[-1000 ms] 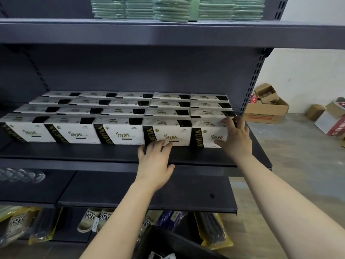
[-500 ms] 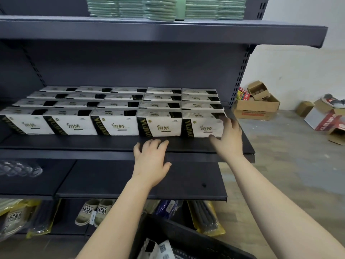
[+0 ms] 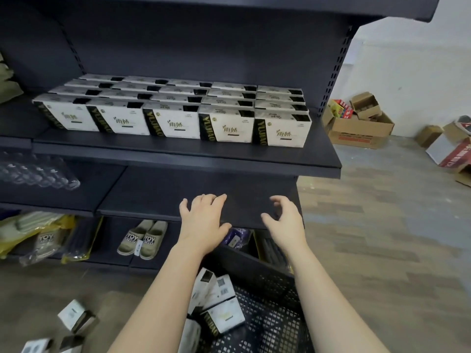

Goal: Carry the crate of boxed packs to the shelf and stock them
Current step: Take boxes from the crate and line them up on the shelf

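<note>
The dark shelving unit [image 3: 178,47] fills the upper left of the view, and its right upright ends where the open wooden floor [image 3: 382,238] begins. On the middle shelf [image 3: 178,159] the boxed packs [image 3: 175,123] stand upright, five across and four rows deep, side touching side. The right-most pack stands near the right end of the board, and a bare strip of board runs between the front row and the front edge. One level lower, a shorter shelf board [image 3: 153,189] reaches out toward the person.

The black mesh crate [image 3: 270,284] sits low, just under the forearms and close to the foot of the unit; several more packs [image 3: 219,294] lie inside it, tilted against each other. Both hands hang above the front edge of the lower board, apart from each other – the left hand [image 3: 204,222] with fingers spread and a little bent, the right hand [image 3: 285,220] with fingers curved and thumb held away. Neither one grips anything.

Cardboard boxes [image 3: 359,128] stand by the wall at right, well apart from the unit. A few loose packs [image 3: 75,315] lie on the floor at lower left – and a pair of slippers [image 3: 142,238] sits on the bottom level
</note>
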Demonstrator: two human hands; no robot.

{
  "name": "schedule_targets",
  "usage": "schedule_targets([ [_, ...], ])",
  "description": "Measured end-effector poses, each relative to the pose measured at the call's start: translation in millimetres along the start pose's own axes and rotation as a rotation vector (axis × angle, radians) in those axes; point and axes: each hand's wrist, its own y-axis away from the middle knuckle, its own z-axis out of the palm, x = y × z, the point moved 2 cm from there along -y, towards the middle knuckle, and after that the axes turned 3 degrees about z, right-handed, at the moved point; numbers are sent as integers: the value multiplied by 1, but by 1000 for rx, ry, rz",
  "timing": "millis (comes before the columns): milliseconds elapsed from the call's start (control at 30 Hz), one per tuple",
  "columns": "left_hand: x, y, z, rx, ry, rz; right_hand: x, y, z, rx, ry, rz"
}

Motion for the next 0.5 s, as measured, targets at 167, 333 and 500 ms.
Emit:
schedule_targets([
  [167,-27,45,23,-52,-15,-87,31,43,37,-160,22,88],
  [333,-57,83,48,-147,-16,-180,61,79,74,-323,73,175],
  [500,-83,112,72,-258,-16,-249,76,102,111,-434,119,243],
])
